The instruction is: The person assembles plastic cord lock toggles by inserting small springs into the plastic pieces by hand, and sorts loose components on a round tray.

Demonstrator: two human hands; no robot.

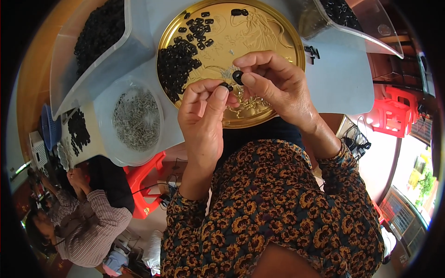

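Note:
Both my hands are raised over the near part of a round golden tray [296, 55]. My left hand [204, 111] pinches a small black part [226, 86] between thumb and fingertips. A small black ring-shaped part [238, 77] is gripped between the thumb and index finger of my right hand [278, 88], close beside the other one. Many small black pieces [176, 69] are heaped on the tray's left side. Thin shiny metal pieces [252, 104] lie beneath my hands, partly hidden by them. Two or so black parts [239, 12] sit at the tray's far edge.
Left of the tray stand a clear tub of small metal pins [136, 118] and a large clear bin [109, 55] of black pieces. Another clear bin [366, 39] is at the far right, near several black bits [313, 53]. A person [88, 217] works at lower left, near a red stool [146, 185].

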